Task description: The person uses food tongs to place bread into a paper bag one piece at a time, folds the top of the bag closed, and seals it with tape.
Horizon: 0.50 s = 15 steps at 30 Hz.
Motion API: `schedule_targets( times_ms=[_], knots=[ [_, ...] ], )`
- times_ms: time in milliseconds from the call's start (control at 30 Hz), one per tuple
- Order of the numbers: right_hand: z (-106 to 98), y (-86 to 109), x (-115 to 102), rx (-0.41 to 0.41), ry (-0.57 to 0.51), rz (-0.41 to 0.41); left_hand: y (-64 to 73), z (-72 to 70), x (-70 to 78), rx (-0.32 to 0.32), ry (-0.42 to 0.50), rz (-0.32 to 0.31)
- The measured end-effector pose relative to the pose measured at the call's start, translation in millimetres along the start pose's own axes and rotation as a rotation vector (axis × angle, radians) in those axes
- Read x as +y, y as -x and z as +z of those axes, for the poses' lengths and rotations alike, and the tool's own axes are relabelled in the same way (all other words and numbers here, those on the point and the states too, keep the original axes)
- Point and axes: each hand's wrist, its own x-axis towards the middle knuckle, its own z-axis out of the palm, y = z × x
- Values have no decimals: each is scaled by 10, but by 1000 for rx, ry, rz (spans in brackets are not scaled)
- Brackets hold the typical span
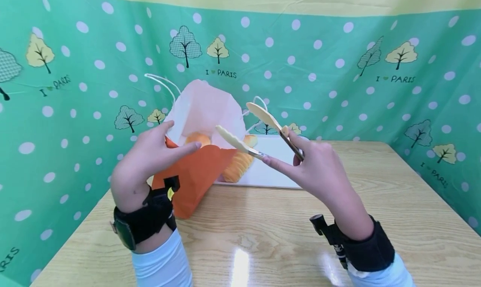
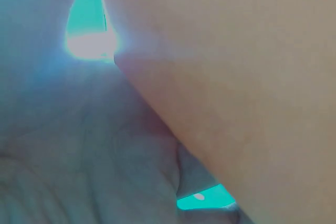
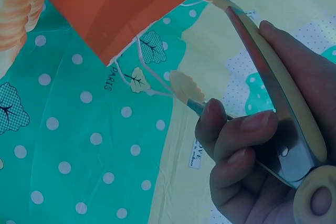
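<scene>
In the head view an orange paper bag [image 1: 195, 170] with a white lining and white string handles leans on the table, its mouth facing me. A golden bread roll [image 1: 198, 138] shows inside it. My left hand [image 1: 144, 159] grips the bag's left rim, thumb across the front edge; some fingers are hidden. My right hand [image 1: 315, 166] holds cream-tipped metal tongs [image 1: 289, 143], whose spread tips have nothing between them, right of the bag's mouth. Ridged bread [image 1: 237, 166] rests on a white tray [image 1: 272, 170]. The left wrist view is mostly blocked by skin.
The tray lies behind and right of the bag, with another bread piece [image 1: 250, 140] partly covered by the tongs in view. A wooden table [image 1: 282, 228] extends below. A green dotted cloth [image 1: 319, 74] with tree prints hangs along the back and sides.
</scene>
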Motion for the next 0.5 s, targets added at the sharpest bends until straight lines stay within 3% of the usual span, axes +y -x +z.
schedule_targets(
  times_ms=[167,333,500],
  knots=[
    [-16,25,11,-16,-45,52,-5,17,-24,18,-8,-17],
    [-47,32,3,40,-174,125,10,30,-40,32,-15,-30],
    [-118,3,21,73,-228,222,7,16,-43,47,-11,-27]
  ],
)
